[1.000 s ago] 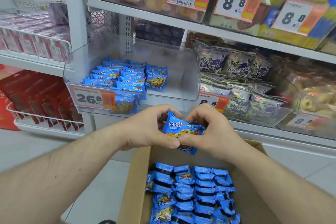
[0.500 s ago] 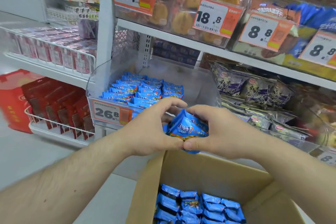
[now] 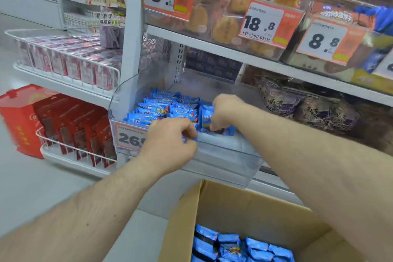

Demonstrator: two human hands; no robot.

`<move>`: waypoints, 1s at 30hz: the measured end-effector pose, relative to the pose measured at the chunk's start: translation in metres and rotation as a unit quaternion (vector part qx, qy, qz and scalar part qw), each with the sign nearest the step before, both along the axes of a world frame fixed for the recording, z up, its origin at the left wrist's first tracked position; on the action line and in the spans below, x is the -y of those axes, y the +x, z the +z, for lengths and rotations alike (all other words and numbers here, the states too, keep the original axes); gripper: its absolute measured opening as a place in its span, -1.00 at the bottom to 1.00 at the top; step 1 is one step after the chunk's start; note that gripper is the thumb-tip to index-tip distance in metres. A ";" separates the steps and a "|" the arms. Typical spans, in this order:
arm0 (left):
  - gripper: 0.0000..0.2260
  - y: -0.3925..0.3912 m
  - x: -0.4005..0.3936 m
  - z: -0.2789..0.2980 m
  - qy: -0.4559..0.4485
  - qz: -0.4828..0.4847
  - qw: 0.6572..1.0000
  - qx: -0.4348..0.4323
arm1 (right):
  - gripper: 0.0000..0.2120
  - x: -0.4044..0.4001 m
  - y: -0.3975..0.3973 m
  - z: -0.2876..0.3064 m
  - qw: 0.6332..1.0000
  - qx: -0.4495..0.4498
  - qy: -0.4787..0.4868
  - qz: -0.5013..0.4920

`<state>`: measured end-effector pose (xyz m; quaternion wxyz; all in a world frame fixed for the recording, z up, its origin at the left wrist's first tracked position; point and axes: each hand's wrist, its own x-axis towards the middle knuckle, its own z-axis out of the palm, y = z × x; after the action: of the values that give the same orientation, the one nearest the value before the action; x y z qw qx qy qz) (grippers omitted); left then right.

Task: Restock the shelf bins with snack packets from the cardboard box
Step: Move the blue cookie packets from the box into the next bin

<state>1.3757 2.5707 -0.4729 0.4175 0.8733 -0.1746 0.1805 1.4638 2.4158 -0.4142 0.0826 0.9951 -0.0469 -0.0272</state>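
Two bare forearms reach over the open brown cardboard box (image 3: 244,208), which holds loose blue snack packets (image 3: 242,244), to the clear plastic shelf bin (image 3: 225,155) with more blue packets stacked at its left. Inside it the right hand (image 3: 225,110) pinches upright blue packets (image 3: 207,118) with downturned fingertips. At the front rim the left hand (image 3: 170,144) curls its fingers on another blue packet (image 3: 190,139).

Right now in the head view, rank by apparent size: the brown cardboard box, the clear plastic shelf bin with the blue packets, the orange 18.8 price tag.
1. Clear plastic shelf bin and brown cardboard box: unsure, since the box is cropped and nearer the camera.
2. Orange 18.8 price tag: clearly smallest.
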 end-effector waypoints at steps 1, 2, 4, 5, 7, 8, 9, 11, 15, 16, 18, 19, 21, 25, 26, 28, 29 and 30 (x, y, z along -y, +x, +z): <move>-0.83 0.001 0.000 -0.001 -0.012 0.003 1.000 0.001 | -0.68 0.002 0.009 -0.012 1.000 -0.020 -0.013 -0.010; -0.86 0.001 0.001 -0.002 -0.018 0.006 1.000 0.002 | -0.67 0.003 0.015 -0.020 0.999 -0.034 -0.019 -0.018; -0.88 0.002 0.002 -0.005 -0.020 0.012 1.000 0.008 | -0.66 0.004 0.022 -0.032 0.998 -0.050 -0.015 -0.036; -0.88 0.003 0.003 -0.006 -0.019 0.015 1.000 0.015 | -0.67 0.004 0.024 -0.036 0.998 -0.049 -0.002 -0.048; -0.87 0.006 0.004 -0.009 -0.019 0.019 0.999 0.032 | -0.66 0.003 0.027 -0.044 0.996 -0.029 0.042 -0.067; -0.88 0.007 0.004 -0.010 -0.020 0.019 0.999 0.038 | -0.59 0.003 0.027 -0.046 0.994 -0.018 0.071 -0.078; -0.88 0.007 0.004 -0.012 -0.021 0.019 0.999 0.042 | -0.46 0.003 0.026 -0.047 0.990 -0.005 0.102 -0.097; -0.87 0.008 0.004 -0.013 -0.020 0.021 0.998 0.052 | -0.21 0.006 0.022 -0.045 0.975 0.023 0.159 -0.153; -0.87 0.008 0.006 -0.015 -0.025 0.024 0.997 0.066 | -0.30 0.006 0.021 -0.041 0.971 0.001 0.168 -0.171; -0.88 0.008 0.006 -0.015 -0.029 0.024 0.997 0.066 | -0.42 0.004 0.023 -0.043 0.969 0.001 0.187 -0.160; -0.88 0.008 0.007 -0.015 -0.035 0.023 0.997 0.061 | -0.52 -0.002 0.024 -0.044 0.954 -0.003 0.258 -0.152; -0.88 0.008 0.007 -0.015 -0.035 0.022 0.997 0.060 | -0.56 -0.003 0.024 -0.043 0.946 -0.011 0.289 -0.149; -0.88 0.008 0.007 -0.015 -0.033 0.022 0.997 0.059 | -0.77 -0.003 0.023 -0.041 0.921 -0.046 0.359 -0.145; -0.88 0.007 0.007 -0.015 -0.031 0.019 0.997 0.065 | -0.66 0.004 0.017 -0.038 0.890 -0.043 0.422 -0.169; -0.88 0.007 0.007 -0.015 -0.029 0.018 0.997 0.067 | -0.49 0.005 0.015 -0.039 0.888 -0.033 0.424 -0.174; -0.88 0.006 0.007 -0.014 -0.030 0.019 0.997 0.062 | -0.31 0.008 0.011 -0.039 0.884 -0.029 0.427 -0.188; -0.88 0.005 0.007 -0.013 -0.031 0.017 0.998 0.061 | -0.26 0.008 0.009 -0.037 0.884 -0.034 0.425 -0.194; -0.88 0.004 0.007 -0.012 -0.030 0.013 0.997 0.065 | -0.23 0.010 0.007 -0.035 0.891 -0.039 0.408 -0.196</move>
<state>1.3796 2.5639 -0.4854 0.4287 0.8489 -0.1847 0.2478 1.4707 2.4054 -0.4494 -0.3360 0.9100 -0.2224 -0.0981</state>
